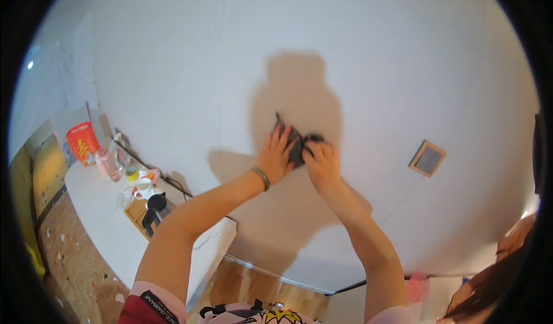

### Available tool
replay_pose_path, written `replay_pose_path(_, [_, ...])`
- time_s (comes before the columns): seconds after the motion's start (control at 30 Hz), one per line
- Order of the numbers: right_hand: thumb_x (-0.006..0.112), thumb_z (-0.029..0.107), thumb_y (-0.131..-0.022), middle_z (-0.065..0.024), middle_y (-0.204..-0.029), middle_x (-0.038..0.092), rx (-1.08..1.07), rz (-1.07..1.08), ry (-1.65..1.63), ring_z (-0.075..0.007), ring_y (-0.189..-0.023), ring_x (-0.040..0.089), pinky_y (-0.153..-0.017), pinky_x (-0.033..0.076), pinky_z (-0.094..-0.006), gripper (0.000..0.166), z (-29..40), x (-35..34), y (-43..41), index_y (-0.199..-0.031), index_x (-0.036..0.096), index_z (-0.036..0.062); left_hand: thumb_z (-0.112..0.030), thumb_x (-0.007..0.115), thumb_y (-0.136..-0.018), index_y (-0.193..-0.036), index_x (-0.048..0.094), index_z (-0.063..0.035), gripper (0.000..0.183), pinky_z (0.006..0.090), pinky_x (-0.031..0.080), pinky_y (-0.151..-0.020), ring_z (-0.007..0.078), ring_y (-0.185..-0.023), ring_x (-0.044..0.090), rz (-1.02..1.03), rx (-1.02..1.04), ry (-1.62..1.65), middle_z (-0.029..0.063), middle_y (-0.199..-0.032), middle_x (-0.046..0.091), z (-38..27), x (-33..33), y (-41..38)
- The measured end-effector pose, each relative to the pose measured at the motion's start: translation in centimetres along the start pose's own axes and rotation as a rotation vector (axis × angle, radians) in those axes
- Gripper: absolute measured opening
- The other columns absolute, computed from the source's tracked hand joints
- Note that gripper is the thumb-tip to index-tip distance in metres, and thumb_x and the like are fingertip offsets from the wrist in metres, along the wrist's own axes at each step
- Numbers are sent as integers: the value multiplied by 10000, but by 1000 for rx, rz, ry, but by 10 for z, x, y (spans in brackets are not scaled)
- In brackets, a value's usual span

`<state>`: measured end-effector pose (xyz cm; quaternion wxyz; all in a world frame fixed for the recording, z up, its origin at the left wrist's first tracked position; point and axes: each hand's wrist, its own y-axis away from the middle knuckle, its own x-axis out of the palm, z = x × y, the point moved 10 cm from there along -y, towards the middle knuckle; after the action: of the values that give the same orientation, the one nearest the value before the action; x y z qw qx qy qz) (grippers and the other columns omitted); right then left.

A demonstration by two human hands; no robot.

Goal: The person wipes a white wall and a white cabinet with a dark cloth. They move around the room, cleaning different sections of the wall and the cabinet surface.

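Both arms reach up to a pale wall (173,64). My left hand (276,153) lies with its fingers spread over a dark, flat object (295,152) against the wall; a narrow dark tip sticks out above the fingers. Just to its right, my right hand (322,157) has bent fingers on a small dark, rounded piece (314,138) beside that object. Blur and the fingers hide what the dark pieces are and how they join. A greenish bangle (262,179) is on my left wrist.
A white marbled table (99,207) at left bears a red bag (82,142), a pink bottle (107,164), a white mug (143,185) and a black-handled jug (159,209) by a wooden tray (135,216). A wood-framed square (427,158) is on the wall at right. Brown hair shows lower right.
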<state>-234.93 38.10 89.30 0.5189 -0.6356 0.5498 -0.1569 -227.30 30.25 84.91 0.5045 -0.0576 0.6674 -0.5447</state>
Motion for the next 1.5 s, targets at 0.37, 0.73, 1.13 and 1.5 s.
replay_pose_path(0.37, [680,160,-738,-77,-1243,548,-74,42,26,-278,-1086,512,-902,396,-439,336,8,15,-29,-1051,639,47,-347,570,-858,-1476,252,-102,737,490,138,-1140,395,-1421,110,46,-233,-117,219,-1542,91,38,-40,-7])
replay_pose_path(0.73, [658,244,-800,-150,-1395,441,-174,-20,211,-343,-1246,415,-1013,330,-481,481,-8,25,-221,-1236,567,62,-326,512,-896,-1475,257,-91,674,501,146,-1130,401,-1413,133,-334,-232,-302,233,-1528,139,160,-174,-124])
replay_pose_path(1.13, [599,322,-836,-156,-1369,478,-215,-228,457,-352,-1247,429,-1040,305,-488,455,5,60,-385,-1220,592,78,-379,428,-942,-1465,289,-120,600,498,179,-1115,382,-1399,198,-603,-251,-275,231,-1519,178,289,-263,-183])
replay_pose_path(1.5, [549,412,-867,-131,-1388,469,-280,-258,660,-338,-1290,390,-1030,299,-557,432,61,129,-471,-1204,619,151,-479,365,-944,-1482,263,-218,607,520,157,-1113,430,-1398,170,-639,-513,-157,175,-1546,163,408,-289,-174])
